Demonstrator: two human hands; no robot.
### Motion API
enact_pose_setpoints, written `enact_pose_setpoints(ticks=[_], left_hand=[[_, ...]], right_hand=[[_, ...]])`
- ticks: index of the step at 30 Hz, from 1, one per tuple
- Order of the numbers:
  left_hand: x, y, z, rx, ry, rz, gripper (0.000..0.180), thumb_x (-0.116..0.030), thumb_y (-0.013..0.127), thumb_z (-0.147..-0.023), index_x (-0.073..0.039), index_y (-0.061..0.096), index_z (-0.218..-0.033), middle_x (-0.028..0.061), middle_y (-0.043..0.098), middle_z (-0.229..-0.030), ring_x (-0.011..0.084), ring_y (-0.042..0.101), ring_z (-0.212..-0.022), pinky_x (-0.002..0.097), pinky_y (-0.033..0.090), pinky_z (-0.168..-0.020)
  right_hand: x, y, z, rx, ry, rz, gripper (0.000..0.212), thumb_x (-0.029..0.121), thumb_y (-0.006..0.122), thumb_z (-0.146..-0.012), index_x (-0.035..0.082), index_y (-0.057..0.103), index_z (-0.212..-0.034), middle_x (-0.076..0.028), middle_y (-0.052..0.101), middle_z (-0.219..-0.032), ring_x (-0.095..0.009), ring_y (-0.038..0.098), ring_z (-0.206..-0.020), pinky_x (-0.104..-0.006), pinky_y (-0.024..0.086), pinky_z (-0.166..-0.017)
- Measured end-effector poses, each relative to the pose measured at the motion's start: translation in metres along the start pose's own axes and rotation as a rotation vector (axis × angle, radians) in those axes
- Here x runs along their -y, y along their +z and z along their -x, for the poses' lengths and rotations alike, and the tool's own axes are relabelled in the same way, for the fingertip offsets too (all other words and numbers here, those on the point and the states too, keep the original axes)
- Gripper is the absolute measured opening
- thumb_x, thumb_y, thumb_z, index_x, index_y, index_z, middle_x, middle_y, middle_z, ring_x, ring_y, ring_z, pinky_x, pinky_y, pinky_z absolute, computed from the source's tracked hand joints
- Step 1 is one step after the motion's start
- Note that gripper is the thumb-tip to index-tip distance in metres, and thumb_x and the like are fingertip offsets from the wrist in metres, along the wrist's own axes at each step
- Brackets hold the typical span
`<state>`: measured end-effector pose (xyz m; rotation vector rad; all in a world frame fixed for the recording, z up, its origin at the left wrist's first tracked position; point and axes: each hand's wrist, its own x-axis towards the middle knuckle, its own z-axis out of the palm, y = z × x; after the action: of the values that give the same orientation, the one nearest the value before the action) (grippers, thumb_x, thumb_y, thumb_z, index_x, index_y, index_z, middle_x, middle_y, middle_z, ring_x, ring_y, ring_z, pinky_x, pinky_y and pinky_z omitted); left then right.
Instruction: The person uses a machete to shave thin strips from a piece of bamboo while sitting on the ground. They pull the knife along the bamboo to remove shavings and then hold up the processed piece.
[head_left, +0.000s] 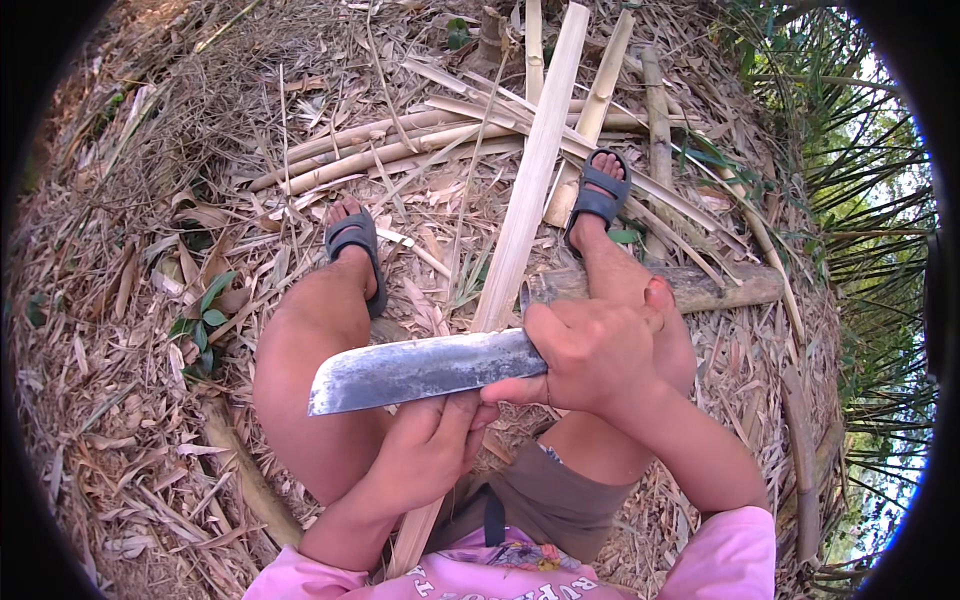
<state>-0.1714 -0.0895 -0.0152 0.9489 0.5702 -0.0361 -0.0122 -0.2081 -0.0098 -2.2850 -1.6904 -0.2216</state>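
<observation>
My right hand is closed round the handle of a machete, its wide grey blade reaching left across my lap, with dark patches and a brighter upper edge. A long pale split bamboo strip runs from the far middle, between my feet, under the blade and back toward my body. Just below the blade, my left hand is closed on the near part of this strip. My right hand's outstretched finger or thumb comes close to the left fingertips; whether they touch, I cannot tell. The handle is mostly hidden by my fist.
Several split bamboo pieces lie crossed beyond my sandalled feet. A thick bamboo pole lies by my right leg, and another pole is at my left. Dry leaves cover the ground, a small green plant grows at left, and bamboo stems rise at right.
</observation>
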Motion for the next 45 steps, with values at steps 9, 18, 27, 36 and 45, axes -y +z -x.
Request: enact_pose_setpoints(ticks=[9, 18, 27, 36, 45], left_hand=[[-0.005, -0.01, 0.013, 0.038, -0.074, -0.177, 0.028, -0.028, 0.039, -0.107, -0.004, 0.053, -0.11, -0.0012, 0.047, -0.074, 0.0033, 0.039, -0.055, 0.0184, 0.031, -0.047], [-0.01, -0.004, 0.005, 0.143, -0.093, 0.026, 0.032, -0.027, 0.037, -0.106, -0.004, 0.048, -0.124, 0.0026, 0.046, -0.074, 0.0041, 0.033, -0.046, 0.0186, 0.029, -0.041], [-0.021, -0.018, 0.006, 0.228, -0.083, 0.203, 0.039, -0.031, 0.035, -0.104, 0.002, 0.046, -0.122, 0.0179, 0.061, -0.086, 0.0127, 0.046, -0.042, 0.0241, 0.043, -0.04], [-0.075, -0.031, -0.004, 0.338, -0.035, 0.248, 0.046, -0.034, 0.03, -0.105, 0.0, 0.044, -0.133, 0.0162, 0.063, -0.093, 0.012, 0.045, -0.045, 0.0232, 0.038, -0.042], [-0.121, -0.029, -0.023, 0.234, 0.017, 0.257, 0.052, -0.034, 0.031, -0.1, 0.006, 0.047, -0.129, 0.005, 0.047, -0.082, 0.0119, 0.041, -0.056, 0.025, 0.037, -0.047]], right_hand=[[-0.074, -0.009, -0.018, -0.041, 0.378, 0.13, 0.061, 0.057, 0.049, -0.093, 0.002, 0.05, -0.064, -0.015, 0.051, -0.055, -0.033, 0.061, -0.065, -0.0437, 0.048, -0.06], [-0.048, -0.052, 0.01, 0.085, 0.568, -0.194, 0.057, 0.048, 0.052, -0.097, -0.005, 0.063, -0.082, -0.028, 0.065, -0.092, -0.039, 0.067, -0.087, -0.0423, 0.051, -0.077], [-0.019, -0.086, 0.016, 0.393, 0.693, -0.563, 0.042, 0.038, 0.06, -0.097, -0.003, 0.065, -0.105, -0.012, 0.063, -0.069, -0.02, 0.064, -0.063, -0.0295, 0.048, -0.058], [0.031, -0.023, 0.067, -0.138, 1.301, -1.824, 0.036, 0.03, 0.048, -0.1, 0.001, 0.05, -0.121, -0.006, 0.05, -0.055, -0.019, 0.055, -0.044, -0.0303, 0.044, -0.035], [0.129, 0.033, 0.14, 0.04, 1.447, -1.9, 0.039, 0.03, 0.054, -0.099, 0.005, 0.05, -0.129, -0.009, 0.06, -0.074, -0.025, 0.063, -0.06, -0.0347, 0.05, -0.049]])
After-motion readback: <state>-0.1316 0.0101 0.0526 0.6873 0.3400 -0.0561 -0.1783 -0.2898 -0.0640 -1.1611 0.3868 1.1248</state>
